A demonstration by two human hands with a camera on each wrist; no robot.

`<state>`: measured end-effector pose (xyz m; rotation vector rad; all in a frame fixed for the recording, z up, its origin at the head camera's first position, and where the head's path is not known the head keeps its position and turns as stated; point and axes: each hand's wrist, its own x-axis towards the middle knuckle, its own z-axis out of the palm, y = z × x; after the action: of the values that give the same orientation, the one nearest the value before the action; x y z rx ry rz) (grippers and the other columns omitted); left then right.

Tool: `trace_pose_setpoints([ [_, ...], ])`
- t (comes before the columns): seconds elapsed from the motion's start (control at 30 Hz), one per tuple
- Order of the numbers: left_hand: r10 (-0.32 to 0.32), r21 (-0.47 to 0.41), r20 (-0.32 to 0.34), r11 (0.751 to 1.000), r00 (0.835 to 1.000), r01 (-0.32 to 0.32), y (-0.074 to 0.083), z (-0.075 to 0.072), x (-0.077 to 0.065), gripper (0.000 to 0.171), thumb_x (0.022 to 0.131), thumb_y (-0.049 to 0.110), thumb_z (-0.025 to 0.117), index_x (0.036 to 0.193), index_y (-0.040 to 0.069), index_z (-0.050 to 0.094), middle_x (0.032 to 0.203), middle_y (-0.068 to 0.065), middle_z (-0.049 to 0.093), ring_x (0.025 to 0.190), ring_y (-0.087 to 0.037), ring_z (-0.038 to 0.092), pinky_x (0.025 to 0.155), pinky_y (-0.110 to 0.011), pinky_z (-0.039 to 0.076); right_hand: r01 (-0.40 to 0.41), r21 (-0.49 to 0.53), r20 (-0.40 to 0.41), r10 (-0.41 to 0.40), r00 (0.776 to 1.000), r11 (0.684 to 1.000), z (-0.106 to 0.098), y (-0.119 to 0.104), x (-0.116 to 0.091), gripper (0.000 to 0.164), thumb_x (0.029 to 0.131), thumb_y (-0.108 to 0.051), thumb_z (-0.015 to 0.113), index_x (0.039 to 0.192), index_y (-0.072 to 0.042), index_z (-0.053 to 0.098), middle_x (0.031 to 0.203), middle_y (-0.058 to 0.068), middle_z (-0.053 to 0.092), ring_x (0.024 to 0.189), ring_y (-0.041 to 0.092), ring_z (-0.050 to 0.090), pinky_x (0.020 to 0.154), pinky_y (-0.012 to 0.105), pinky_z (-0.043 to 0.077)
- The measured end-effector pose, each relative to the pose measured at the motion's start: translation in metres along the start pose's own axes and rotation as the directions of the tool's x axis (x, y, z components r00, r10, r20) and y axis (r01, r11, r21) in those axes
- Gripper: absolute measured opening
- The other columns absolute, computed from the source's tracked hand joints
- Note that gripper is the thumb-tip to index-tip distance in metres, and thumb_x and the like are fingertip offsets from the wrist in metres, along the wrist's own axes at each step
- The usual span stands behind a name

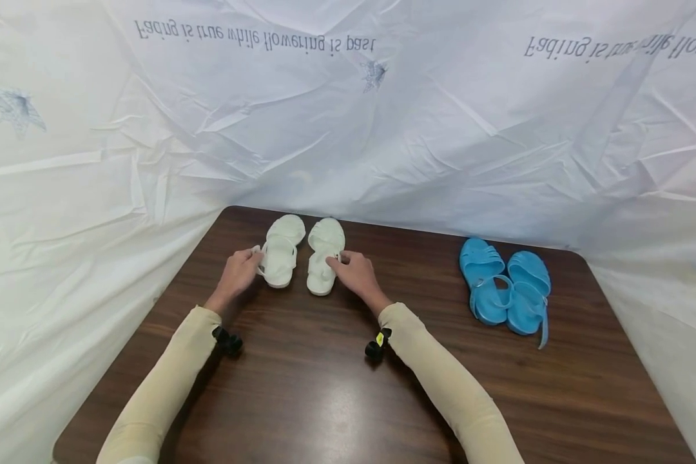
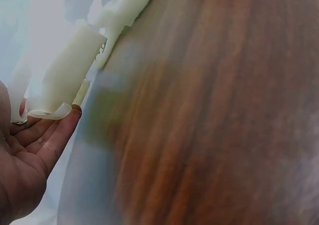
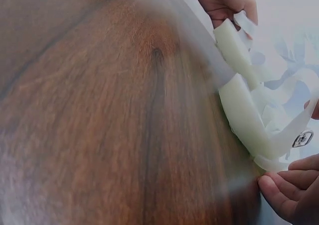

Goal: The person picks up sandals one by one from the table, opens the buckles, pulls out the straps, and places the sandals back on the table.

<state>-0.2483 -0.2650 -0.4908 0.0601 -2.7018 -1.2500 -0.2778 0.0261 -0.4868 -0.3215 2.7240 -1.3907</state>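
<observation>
Two white sandals stand side by side near the table's far edge, toes away from me. At the outer side of the left white sandal (image 1: 280, 258), my left hand (image 1: 239, 274) pinches its loose ankle strap. In the left wrist view the strap's curved end (image 2: 62, 110) lies against the fingers. My right hand (image 1: 356, 276) holds the strap of the right white sandal (image 1: 327, 241) at its outer side, thumb over the heel part. A metal buckle (image 3: 302, 138) shows on that strap in the right wrist view, just above the fingers.
A pair of blue sandals, the left one (image 1: 480, 264) and the right one (image 1: 528, 274), stands at the table's right, one strap hanging loose. White printed sheeting (image 1: 348, 129) hangs behind and beside the dark wooden table (image 1: 301, 374).
</observation>
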Motion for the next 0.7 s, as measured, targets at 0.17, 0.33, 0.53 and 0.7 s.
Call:
trace_pose_setpoints([
  [0.17,0.002,0.01,0.019,1.0,1.0,-0.002,-0.002,0.007,0.001,0.042,0.109,0.032,0.042,0.076,0.008,0.049,0.066,-0.006,0.043,0.059,-0.022,0.041,0.059,-0.036,0.036,-0.029,0.037,0.011,0.029,1.0,0.999,-0.002,0.004,0.0,0.062,0.098,-0.051,0.059,0.143,-0.008,0.06,0.143,0.011,0.06,0.133,0.029,0.056,0.106,0.048,0.047],
  [0.33,-0.011,0.008,0.044,1.0,0.999,0.011,-0.003,0.011,0.002,0.041,0.108,0.033,0.042,0.075,0.009,0.047,0.067,-0.006,0.045,0.061,-0.023,0.042,0.062,-0.036,0.037,-0.034,0.054,0.009,0.033,0.999,0.998,-0.002,0.005,0.0,0.058,0.099,-0.048,0.06,0.142,-0.009,0.061,0.143,0.012,0.061,0.132,0.029,0.056,0.106,0.048,0.047],
  [0.53,-0.042,0.016,0.089,0.999,0.995,0.041,-0.001,0.008,0.011,0.038,0.108,0.029,0.041,0.084,0.005,0.055,0.072,-0.008,0.046,0.067,-0.024,0.044,0.066,-0.037,0.038,0.014,0.058,-0.018,-0.013,1.0,0.998,0.0,0.008,0.002,0.038,0.099,-0.046,0.06,0.096,-0.009,0.072,0.092,0.007,0.069,0.084,0.021,0.061,0.08,0.04,0.047],
  [0.7,-0.079,0.043,0.133,0.996,0.988,0.074,0.001,0.003,0.015,0.042,0.109,0.03,0.039,0.107,-0.003,0.065,0.077,-0.012,0.054,0.071,-0.027,0.05,0.07,-0.038,0.041,0.034,0.065,-0.023,-0.032,0.999,0.997,0.0,0.007,0.002,0.037,0.1,-0.044,0.06,0.08,-0.013,0.063,0.076,0.002,0.06,0.07,0.018,0.052,0.072,0.037,0.043],
])
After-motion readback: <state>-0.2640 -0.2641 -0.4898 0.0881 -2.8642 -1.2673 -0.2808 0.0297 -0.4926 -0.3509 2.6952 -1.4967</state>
